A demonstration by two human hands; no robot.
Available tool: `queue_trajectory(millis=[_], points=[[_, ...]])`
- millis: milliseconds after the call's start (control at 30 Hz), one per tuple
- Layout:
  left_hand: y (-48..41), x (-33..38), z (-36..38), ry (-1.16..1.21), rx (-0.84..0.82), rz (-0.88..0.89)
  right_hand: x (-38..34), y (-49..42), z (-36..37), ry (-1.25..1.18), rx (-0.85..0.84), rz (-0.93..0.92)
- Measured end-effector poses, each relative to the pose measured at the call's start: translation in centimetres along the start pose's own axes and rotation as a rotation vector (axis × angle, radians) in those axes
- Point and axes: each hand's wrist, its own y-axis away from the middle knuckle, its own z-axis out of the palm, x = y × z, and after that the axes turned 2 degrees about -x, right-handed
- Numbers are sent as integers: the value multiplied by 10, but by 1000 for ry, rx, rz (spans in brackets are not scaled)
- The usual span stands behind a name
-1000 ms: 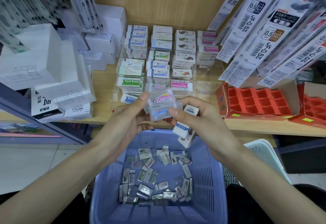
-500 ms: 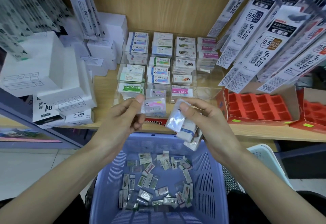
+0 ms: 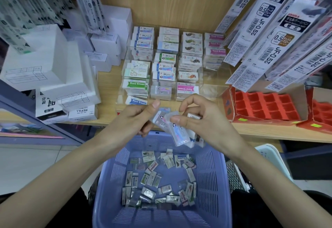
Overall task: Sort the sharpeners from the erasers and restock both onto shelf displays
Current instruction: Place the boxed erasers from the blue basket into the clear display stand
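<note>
My left hand [image 3: 136,118] pinches a wrapped eraser [image 3: 159,118] between thumb and fingers, just above the far rim of a blue basket [image 3: 107,183]. My right hand [image 3: 203,125] holds a small stack of wrapped erasers [image 3: 179,134], thumb on the top one, which touches the left hand's eraser. Several loose wrapped erasers [image 3: 158,179] lie on the basket floor. On the wooden shelf [image 3: 107,82] behind the hands stands a clear tiered display [image 3: 213,89] stocked with stacked erasers [image 3: 163,69]; its right column holds few.
White refill boxes [image 3: 53,71] are piled at the shelf's left. Hanging pen refill packs [image 3: 269,39] slant down at the right, above red cardboard trays [image 3: 265,105] with empty cells. A pale basket [image 3: 269,157] stands to the right of the blue one.
Both hands dropped from in front of the display to just over the basket rim. The right hand's top eraser swung down against the left hand's eraser.
</note>
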Motion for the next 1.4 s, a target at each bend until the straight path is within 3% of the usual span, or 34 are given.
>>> queue_trajectory(millis=[233, 400, 467, 533, 667, 767, 900, 1100, 1267, 1400], points=[[8, 5, -3, 37, -255, -76, 2, -4, 3, 57, -58, -55], [10, 1, -5, 176, -243, -118, -9, -1, -8, 35, -2, -62], [9, -2, -9, 178, -173, -134, -12, 2, -12, 212, -119, 13], [8, -8, -12, 141, -169, -140, -6, 7, -8, 538, -206, 62], [13, -17, -11, 58, -246, -179, 10, 10, 9, 773, -179, -78], [13, -17, -16, 103, -181, -155, 18, 6, 11, 736, -13, -204], [12, -10, -23, -386, -53, 238, 16, -6, 12, 769, 46, -238], [-5, -4, -31, -534, 36, 470, 20, -20, 8, 852, 154, -432], [-10, -3, -55, -390, 285, 317, 22, -50, -9, 1057, 321, -375], [-6, -10, -56, -356, 263, 221, 24, -80, -3, 1254, 227, -266]])
